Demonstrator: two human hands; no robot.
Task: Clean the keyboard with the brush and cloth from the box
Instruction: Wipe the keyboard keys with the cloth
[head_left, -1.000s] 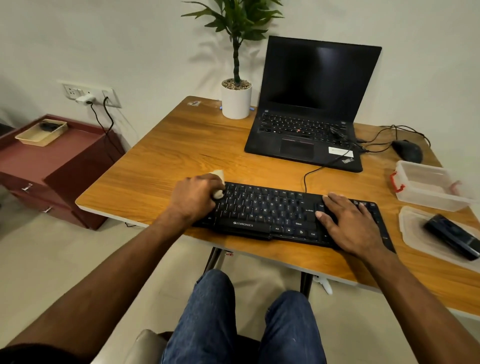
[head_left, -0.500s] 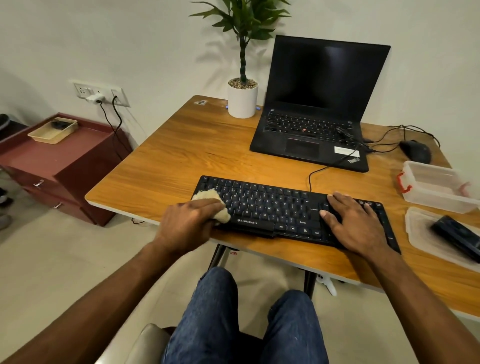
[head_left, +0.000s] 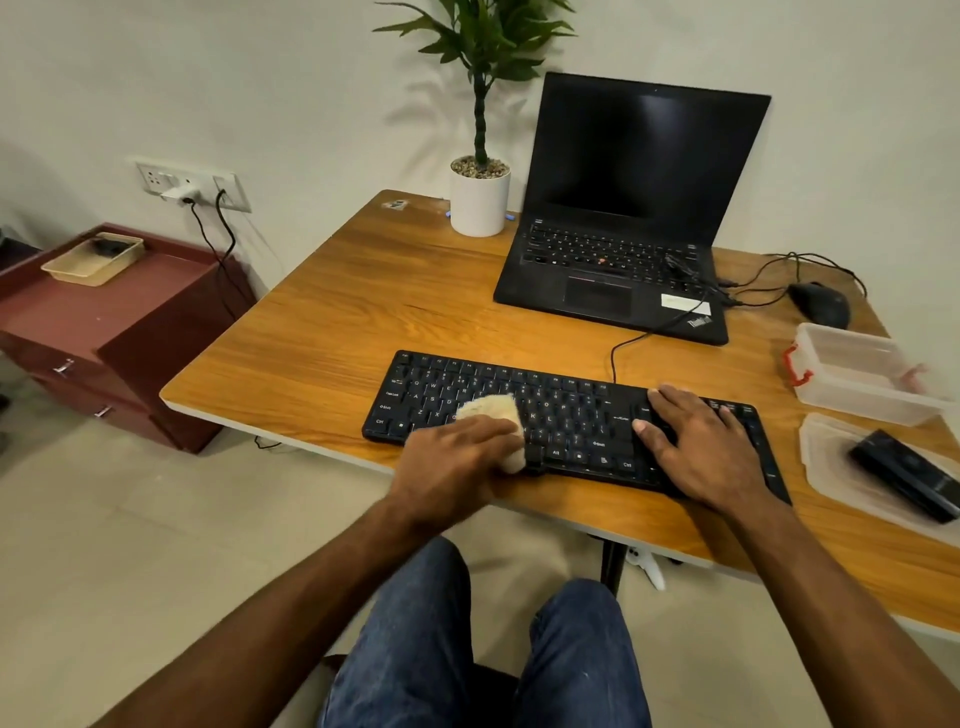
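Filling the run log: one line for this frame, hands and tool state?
phase: cloth wipe | left hand: grips cloth on keyboard | right hand: flat, steadying keyboard's right end | box: open, right of keyboard

Keyboard (head_left: 571, 415) along the desk's (head_left: 322, 332) near edge, left hand (head_left: 457, 467) pressing cloth (head_left: 493, 415) on its left half, right hand (head_left: 701, 447) flat on its right end, laptop (head_left: 623, 234) behind, potted plant (head_left: 480, 197) at the far edge left of the laptop, mouse (head_left: 821, 304) and box (head_left: 862, 374) along the right edge, lid (head_left: 831, 467) nearer with brush (head_left: 909, 473) on it.

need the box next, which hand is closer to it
Right. The right hand rests on the keyboard's right end, beside the box; the left hand is further left.
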